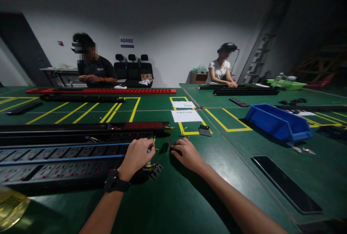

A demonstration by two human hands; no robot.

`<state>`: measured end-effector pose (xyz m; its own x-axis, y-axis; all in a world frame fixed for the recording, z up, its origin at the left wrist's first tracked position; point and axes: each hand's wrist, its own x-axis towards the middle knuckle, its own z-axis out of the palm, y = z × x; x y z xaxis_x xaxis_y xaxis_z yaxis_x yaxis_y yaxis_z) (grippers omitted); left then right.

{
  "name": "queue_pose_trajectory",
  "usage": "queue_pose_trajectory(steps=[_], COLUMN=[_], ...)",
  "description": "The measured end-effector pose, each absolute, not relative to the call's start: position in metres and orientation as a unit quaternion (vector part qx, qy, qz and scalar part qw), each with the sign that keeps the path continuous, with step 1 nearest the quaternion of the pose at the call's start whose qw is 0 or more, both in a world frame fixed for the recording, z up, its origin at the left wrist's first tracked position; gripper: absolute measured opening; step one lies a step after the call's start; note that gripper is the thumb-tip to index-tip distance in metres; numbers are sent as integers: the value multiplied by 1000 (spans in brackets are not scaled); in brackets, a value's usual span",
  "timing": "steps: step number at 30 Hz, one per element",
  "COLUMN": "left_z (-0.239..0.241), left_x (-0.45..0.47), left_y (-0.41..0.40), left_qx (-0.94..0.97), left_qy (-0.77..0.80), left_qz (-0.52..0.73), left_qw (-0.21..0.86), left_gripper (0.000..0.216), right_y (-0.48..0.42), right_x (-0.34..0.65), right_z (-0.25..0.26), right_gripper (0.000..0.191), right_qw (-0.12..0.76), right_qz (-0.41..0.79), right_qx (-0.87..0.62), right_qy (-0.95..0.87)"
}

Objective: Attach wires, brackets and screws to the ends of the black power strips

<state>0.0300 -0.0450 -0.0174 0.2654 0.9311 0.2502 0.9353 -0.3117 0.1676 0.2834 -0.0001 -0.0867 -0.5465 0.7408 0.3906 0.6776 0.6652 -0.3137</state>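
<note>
At far left a yellow jar (12, 205) crowds the strips (67, 170) on the table (162, 205) — they're long and look stiff, probably heavy enough to want support at both ends. The left hand (138, 155) bends over one strip's right end, fingers bunched; what they pinch I cannot tell. Just beside it an end piece (157, 170) sits by thin wires, likely light and easily tugged, so best taken by its body. Then the right hand (187, 153), thumb and fingertips seemingly pinching a small part (170, 144) — light, hard, easy to drop, I'd guess. Beyond lie a sheet (187, 116) and a grey cap (205, 132); farther right, bin (267, 127) and phone (287, 183), well out of the way
</note>
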Motion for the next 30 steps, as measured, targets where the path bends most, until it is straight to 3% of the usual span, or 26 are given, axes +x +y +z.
queue_pose_trajectory(steps=[6,21,30], left_z=[-19,-18,-19], left_x=[29,28,28], left_y=[-43,-45,-44], left_qx=[-798,-793,-792], left_qy=[-583,-584,-588], left_qz=[-154,-170,-162], left_qw=[-2,-25,-14], left_gripper=[18,18,18], right_y=[-23,-28,-28], right_x=[262,264,265], right_z=[-76,-74,-78], right_gripper=[26,36,36], right_qw=[237,180,202], right_qz=[97,94,106], right_qx=[-301,-301,-274], right_qy=[-918,-932,-934])
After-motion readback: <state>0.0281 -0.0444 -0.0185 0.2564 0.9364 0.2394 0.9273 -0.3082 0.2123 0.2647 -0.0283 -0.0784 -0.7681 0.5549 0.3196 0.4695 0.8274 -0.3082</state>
